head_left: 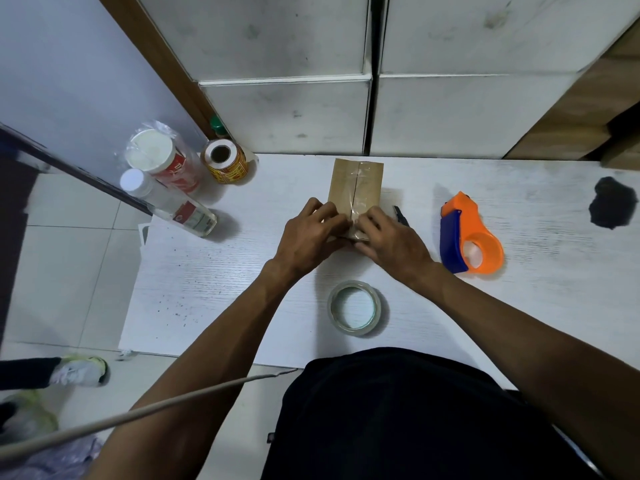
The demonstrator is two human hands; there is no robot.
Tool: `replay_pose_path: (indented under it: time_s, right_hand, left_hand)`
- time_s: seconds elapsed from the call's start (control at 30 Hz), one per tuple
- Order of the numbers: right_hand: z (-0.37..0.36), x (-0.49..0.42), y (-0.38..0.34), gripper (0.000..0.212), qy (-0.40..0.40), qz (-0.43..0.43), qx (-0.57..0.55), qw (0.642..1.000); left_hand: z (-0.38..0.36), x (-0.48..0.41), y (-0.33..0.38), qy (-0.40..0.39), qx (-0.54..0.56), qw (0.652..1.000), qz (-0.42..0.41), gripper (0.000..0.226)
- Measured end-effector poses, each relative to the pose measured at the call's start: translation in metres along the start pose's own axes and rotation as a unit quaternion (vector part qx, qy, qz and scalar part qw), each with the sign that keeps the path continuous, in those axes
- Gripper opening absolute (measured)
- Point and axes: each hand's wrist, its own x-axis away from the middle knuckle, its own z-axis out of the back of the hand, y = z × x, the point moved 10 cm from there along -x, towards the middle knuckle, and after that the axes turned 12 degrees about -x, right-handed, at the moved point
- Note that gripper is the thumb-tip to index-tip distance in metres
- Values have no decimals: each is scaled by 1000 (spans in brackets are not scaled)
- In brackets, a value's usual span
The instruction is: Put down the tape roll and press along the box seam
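Cardboard box (356,183) sits mid-table (214,278), its top seam already taped. Left hand (308,233) and right hand (388,237) both curl over the box's near end, fingers pressing the tape edge down, apparently to seal it. Nearer than the box lies a clear tape roll (356,308); right of the box, an orange tape dispenser (467,235); left of it, bottles (166,195).

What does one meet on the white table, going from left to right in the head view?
Clear bottle → yellow label roll → left hand → right hand, both on the brown box → orange tape dispenser → black object.
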Motion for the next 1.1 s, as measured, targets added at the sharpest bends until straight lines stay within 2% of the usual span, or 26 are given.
replay_pose_path:
  time_s: [0.27, 0.4, 0.57, 0.63, 0.73, 0.77, 0.9, 1.0, 1.1]
  right_hand:
    - [-7, 2, 7, 40, -26, -43, -39, 998]
    - [-11, 6, 6, 50, -47, -58, -58, 996]
    - [0, 18, 14, 63, -32, -93, -147, 984]
    - [14, 29, 26, 57, 11, -140, -203, 969]
    - [29, 56, 54, 15, 71, -230, -243, 940]
    - [32, 65, 65, 6, 81, -262, -243, 931]
    - [23, 96, 96, 20, 40, -349, -191, 916]
    - [-1, 111, 102, 38, -23, -380, -116, 917]
    - [-16, 118, 108, 43, -67, -423, -48, 902]
  left_hand:
    - [-3, 6, 2, 18, -24, 999, 19, 35]
    - [-8, 7, 5, -10, -40, 999, 18, 52]
    - [-6, 11, -1, -36, 61, 996, 52, 86]
    - [-3, 15, -13, -37, 127, 984, 119, 97]
    - [0, 19, -22, -44, 240, 949, 200, 93]
    - [-2, 19, -23, -59, 251, 941, 217, 88]
    - [-18, 22, -17, -114, 265, 918, 273, 75]
    - [-26, 32, -12, -101, 306, 890, 324, 76]
    - [-28, 37, -7, -90, 303, 886, 338, 78]
